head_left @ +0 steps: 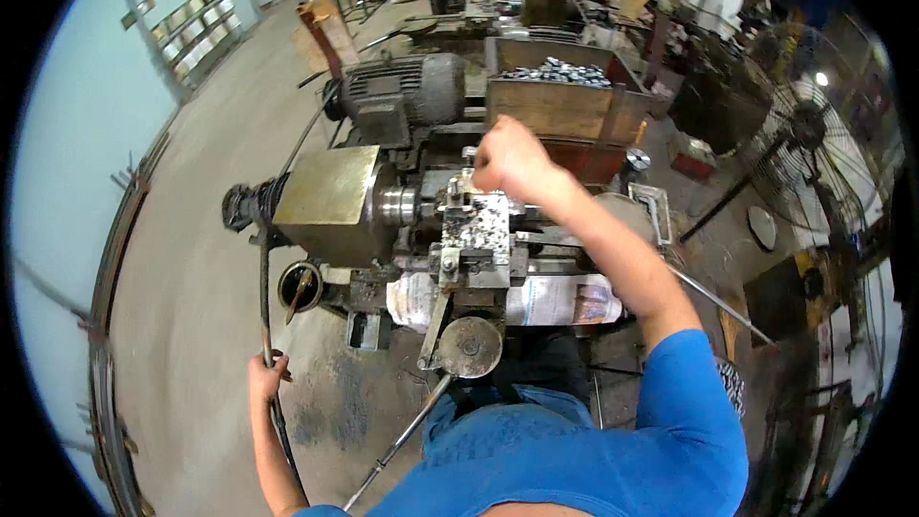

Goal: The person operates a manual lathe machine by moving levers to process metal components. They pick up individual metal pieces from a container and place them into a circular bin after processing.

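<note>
My left hand (265,375) is wrapped round a long dark rod (265,297) that runs along the left side of a small lathe. Over the far side of the lathe, my right hand (512,161) is closed, fingers curled downward. Whatever it may hold is hidden. Just below that hand lies the tool slide (476,230), speckled with bright metal chips. To its left, the round steel spindle nose (397,204) sticks out of the brass-coloured headstock (321,187). A round handwheel (469,347) sits at the near end of the slide, close to my body.
Behind the headstock stands a ribbed electric motor (407,91). A wooden-sided bin (550,107) of small metal parts is beyond the lathe. An oily pot with a brush (300,287) sits at left. A large fan (804,124) stands at right. A metal bar (400,440) slants beside me.
</note>
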### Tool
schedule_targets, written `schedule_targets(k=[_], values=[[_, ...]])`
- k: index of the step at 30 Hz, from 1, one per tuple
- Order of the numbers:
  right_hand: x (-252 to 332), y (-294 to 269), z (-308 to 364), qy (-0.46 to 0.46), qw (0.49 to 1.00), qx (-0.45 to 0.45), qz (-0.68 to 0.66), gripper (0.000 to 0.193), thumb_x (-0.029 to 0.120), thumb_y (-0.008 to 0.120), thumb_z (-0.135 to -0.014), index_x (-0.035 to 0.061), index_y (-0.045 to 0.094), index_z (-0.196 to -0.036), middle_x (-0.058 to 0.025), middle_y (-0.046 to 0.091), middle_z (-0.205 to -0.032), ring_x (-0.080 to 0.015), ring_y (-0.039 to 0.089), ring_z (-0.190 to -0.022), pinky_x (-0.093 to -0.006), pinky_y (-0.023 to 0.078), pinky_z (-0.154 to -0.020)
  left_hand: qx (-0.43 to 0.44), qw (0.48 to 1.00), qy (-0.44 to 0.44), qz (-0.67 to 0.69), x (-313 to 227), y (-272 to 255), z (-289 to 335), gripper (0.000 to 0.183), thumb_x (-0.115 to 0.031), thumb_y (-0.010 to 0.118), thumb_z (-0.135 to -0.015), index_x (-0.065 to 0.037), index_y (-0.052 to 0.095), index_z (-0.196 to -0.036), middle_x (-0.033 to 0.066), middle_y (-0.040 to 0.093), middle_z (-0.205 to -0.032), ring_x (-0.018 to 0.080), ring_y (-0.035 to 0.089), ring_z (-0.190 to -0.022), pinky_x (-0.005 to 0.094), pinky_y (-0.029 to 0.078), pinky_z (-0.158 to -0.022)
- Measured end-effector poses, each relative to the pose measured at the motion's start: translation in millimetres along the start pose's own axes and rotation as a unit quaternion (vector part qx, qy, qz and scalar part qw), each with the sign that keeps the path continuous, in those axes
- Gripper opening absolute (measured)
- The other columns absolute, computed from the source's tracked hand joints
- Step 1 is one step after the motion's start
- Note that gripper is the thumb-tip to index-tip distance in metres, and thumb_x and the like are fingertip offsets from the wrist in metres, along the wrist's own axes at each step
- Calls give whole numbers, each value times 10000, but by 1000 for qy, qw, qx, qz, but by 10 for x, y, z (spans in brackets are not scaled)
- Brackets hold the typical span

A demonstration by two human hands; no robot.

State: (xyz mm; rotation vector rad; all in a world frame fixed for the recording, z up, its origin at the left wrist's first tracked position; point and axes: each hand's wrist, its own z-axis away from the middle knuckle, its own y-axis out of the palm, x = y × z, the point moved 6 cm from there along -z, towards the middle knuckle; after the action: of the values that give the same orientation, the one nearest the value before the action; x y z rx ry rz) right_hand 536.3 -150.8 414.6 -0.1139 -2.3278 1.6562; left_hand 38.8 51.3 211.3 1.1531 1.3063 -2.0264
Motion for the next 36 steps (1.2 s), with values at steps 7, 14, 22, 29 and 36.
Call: schedule_targets(k=[7, 14, 22, 29, 36], values=[[-804, -912, 314, 92, 951, -265, 134, 496, 218, 635, -560, 88, 625, -1039, -224, 434, -1266, -382, 404, -1150, -445, 365, -948, 1, 997, 19, 69, -71, 120, -130, 219, -97, 575, -812, 78, 527, -934, 103, 553, -640, 191, 573, -526, 316, 506, -501], [-1357, -847, 2601, 164, 949, -270, 0, 434, 206, 619, -569, 32, 639, -966, -211, 493, -1209, -358, 513, -1043, -366, 430, -890, 18, 996, -27, 85, 404, -47, -430, 295, -224, 633, -823, 16, 527, -957, 70, 516, -615, 164, 528, -522, 332, 480, -501], [-1956, 592, 6603, 696, 707, 77, 104, 200, 164, 568, -627, 32, 653, -752, -202, 627, -836, -344, 613, -801, -405, 500, -731, 2, 997, -71, 36, 240, 113, -372, 343, -319, 640, -801, -40, 593, -996, 119, 604, -756, 234, 554, -690, 434, 464, -689], [-1377, 1339, 6952, 577, 755, 307, 53, 336, 212, 587, -614, 68, 637, -914, -152, 629, -917, -300, 575, -929, -391, 456, -826, -1, 996, -76, 38, 254, 62, -409, 319, -284, 647, -808, -26, 560, -973, 87, 559, -669, 200, 530, -602, 386, 469, -601], [-1407, 1263, 6842, 547, 744, 378, 66, 367, 266, 605, -643, 69, 635, -951, -85, 537, -1128, -241, 492, -1082, -374, 405, -898, 15, 995, -73, 72, 342, -5, -399, 298, -257, 652, -814, -20, 534, -951, 58, 521, -595, 171, 511, -531, 349, 474, -530]])
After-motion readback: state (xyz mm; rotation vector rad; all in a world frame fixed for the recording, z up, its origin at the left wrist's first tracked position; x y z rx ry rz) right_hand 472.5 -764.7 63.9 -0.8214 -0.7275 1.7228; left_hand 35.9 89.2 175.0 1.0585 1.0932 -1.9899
